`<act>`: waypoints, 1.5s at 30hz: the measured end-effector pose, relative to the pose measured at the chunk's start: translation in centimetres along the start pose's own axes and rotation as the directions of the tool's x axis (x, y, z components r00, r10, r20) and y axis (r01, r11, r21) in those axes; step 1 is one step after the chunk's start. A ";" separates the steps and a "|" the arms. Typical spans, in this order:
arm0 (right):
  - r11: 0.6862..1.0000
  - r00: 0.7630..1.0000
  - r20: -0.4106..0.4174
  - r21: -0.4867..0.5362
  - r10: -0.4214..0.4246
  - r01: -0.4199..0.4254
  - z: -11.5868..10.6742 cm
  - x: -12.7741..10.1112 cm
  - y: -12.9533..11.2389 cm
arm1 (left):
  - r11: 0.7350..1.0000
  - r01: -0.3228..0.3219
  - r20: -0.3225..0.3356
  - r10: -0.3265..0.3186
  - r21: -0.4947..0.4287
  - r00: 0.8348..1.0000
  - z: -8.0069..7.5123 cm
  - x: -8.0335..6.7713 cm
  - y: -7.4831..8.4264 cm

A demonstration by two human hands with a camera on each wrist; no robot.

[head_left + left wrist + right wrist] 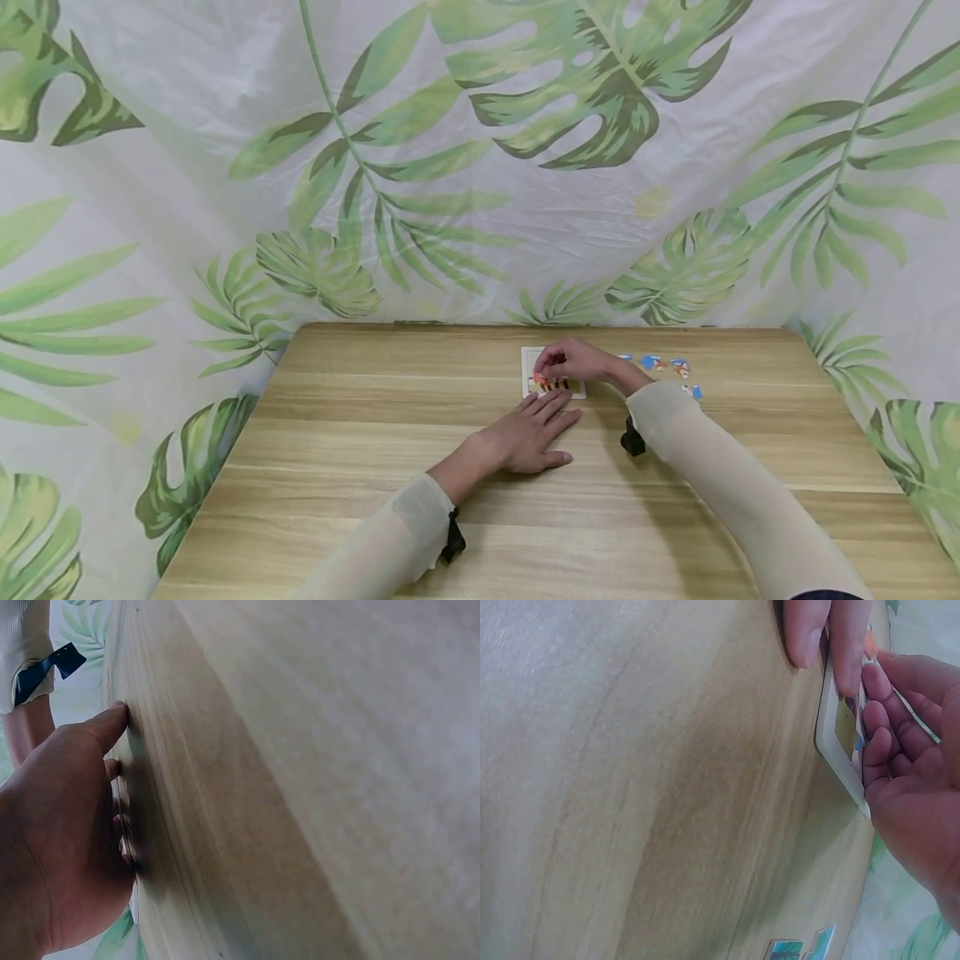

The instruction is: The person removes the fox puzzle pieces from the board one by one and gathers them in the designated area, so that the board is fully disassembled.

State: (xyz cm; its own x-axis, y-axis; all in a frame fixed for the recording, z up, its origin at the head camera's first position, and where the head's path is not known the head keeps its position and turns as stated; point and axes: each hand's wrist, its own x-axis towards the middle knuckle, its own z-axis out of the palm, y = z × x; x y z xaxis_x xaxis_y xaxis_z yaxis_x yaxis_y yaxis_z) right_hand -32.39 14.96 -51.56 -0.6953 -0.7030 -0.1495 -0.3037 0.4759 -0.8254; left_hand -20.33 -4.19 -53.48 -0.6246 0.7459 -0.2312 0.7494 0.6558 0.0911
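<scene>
My left hand point(528, 437) lies flat, steadying the puzzle frame point(829, 739). My right hand point(577, 362) pinches a piece over it. Only its near row looks filled; loose pieces point(663, 367) wait right of the frame.

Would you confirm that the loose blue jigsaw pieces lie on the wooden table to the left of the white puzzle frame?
Not quite: the loose blue jigsaw pieces lie on the wooden table to the right of the white puzzle frame, as the head view shows.

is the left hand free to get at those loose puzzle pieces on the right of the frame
Probably not directly: the left hand lies flat by the puzzle frame, and the right hand and its forearm lie between it and the loose pieces.
</scene>
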 end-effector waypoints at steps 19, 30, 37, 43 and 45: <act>0.992 1.000 -0.028 0.127 0.003 0.000 0.5 0.0 0.1 | 1.000 0.002 0.006 -0.002 0.000 1.000 -0.1 -0.1 0.1; 0.983 0.996 -0.079 0.183 0.034 -0.020 0.6 -0.2 -0.2 | 1.000 0.004 0.011 -0.004 0.002 1.000 -0.2 -0.1 0.1; 0.972 0.991 -0.127 0.232 0.051 -0.021 0.2 -0.8 0.1 | 1.000 0.002 0.000 -0.002 0.015 1.000 -0.1 -0.1 0.2; 0.966 0.986 -0.158 0.256 0.061 -0.019 -0.6 -1.6 0.3 | 1.000 0.001 -0.008 -0.001 0.012 1.000 -0.4 -0.2 0.3; 0.969 0.983 -0.171 0.246 0.059 -0.016 -0.9 -2.0 0.3 | 1.000 -0.001 -0.015 0.001 0.015 1.000 -0.5 -0.3 0.3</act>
State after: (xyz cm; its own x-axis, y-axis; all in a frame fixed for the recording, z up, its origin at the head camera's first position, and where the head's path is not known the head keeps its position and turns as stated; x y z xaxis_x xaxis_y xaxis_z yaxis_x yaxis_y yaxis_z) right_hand -31.69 16.95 -50.99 -0.8132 -0.5729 -0.1030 -0.1234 0.3425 -0.9314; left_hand -20.03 -4.15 -52.87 -0.6272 0.7483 -0.2163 0.7532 0.6534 0.0765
